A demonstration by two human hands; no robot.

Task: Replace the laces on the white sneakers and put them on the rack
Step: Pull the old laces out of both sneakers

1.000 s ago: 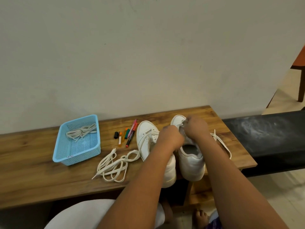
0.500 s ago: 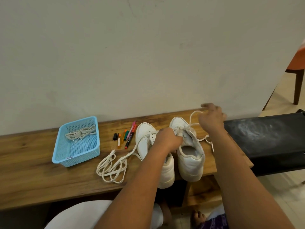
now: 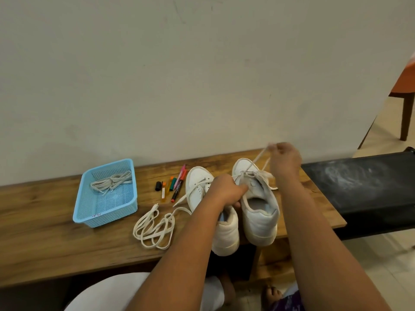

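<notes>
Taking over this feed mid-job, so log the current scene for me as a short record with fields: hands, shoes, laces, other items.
left hand: grips the right sneaker at its tongue
right hand: pinches the lace, pulled up and away from the right sneaker's eyelets
left sneaker: beside it on the wooden bench
loose lace: piled on the bench
blue basket: holds bundled laces
markers: between basket and sneakers

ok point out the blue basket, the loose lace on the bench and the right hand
blue basket [image 3: 82, 212]: head view, on its left wall
loose lace [image 3: 152, 230]: head view, on the coiled loops
right hand [image 3: 286, 158]: head view, on the back of the hand
</notes>
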